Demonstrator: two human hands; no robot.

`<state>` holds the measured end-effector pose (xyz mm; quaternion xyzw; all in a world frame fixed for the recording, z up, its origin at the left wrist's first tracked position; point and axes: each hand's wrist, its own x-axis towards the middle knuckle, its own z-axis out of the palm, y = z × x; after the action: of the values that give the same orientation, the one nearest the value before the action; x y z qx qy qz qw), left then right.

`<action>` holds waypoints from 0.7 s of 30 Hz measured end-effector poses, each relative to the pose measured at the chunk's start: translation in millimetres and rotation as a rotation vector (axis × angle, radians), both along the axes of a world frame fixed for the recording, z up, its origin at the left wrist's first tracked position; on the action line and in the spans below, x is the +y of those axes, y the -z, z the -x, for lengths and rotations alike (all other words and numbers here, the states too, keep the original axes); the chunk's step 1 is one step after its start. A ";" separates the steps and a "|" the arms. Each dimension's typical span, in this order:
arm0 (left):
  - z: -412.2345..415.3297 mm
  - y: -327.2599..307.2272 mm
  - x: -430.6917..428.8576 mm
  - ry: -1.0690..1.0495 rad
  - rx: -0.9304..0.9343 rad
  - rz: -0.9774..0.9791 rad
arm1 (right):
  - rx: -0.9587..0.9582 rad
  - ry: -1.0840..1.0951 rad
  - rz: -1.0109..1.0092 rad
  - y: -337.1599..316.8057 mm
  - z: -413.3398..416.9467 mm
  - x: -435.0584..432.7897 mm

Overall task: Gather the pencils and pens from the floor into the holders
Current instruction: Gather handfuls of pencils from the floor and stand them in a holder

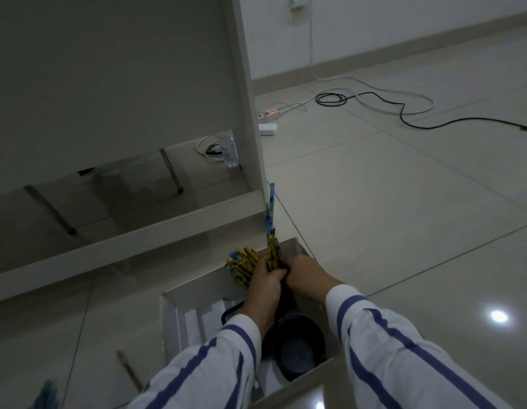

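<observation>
A white box (197, 287) sits on the tiled floor in front of me. At its far end stands a bundle of yellow and blue pencils (241, 265). My left hand (263, 286) grips a second bunch of pencils (271, 231), one of which sticks up tall along the white panel. My right hand (306, 271) wraps around the same bunch from the right, over a dark holder whose body is mostly hidden by both hands. An empty black round holder (299, 348) stands in the near end of the box. A single pencil (129, 370) lies on the floor at lower left.
A white furniture panel (250, 113) rises just behind the box, with a low shelf board (123, 240) to the left. A power strip (269, 115), white and black cables (403, 110) lie on the tiles at the back. A plastic bottle (228, 150) stands behind the panel.
</observation>
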<state>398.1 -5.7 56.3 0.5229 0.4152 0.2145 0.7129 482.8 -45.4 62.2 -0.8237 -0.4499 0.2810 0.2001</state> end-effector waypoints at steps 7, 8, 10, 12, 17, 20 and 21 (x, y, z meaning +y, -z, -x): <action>1.4 6.8 1.7 0.021 -0.073 0.108 | 0.000 0.023 -0.038 2.9 2.1 -1.4; 0.8 8.9 1.6 0.013 -0.098 0.145 | 0.007 0.031 -0.050 3.4 2.2 -1.7; -0.4 12.4 2.4 -0.022 -0.134 0.255 | 0.034 0.058 -0.081 6.0 2.0 -1.4; -0.3 13.0 3.6 -0.073 -0.125 0.355 | 0.062 0.084 -0.094 7.6 2.8 -1.4; 0.1 19.6 11.4 -0.194 0.002 0.281 | 0.109 0.133 -0.138 8.3 5.6 -1.3; -1.2 12.9 8.9 -0.189 0.017 0.313 | 0.099 0.146 -0.139 10.0 4.7 -1.1; -1.5 11.6 8.0 -0.177 0.005 0.303 | 0.096 0.150 -0.143 10.4 4.4 -1.3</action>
<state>399.6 2.3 44.7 0.3715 0.4891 0.2103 0.7606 478.3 -46.7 51.8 -0.8241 -0.3959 0.2717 0.3004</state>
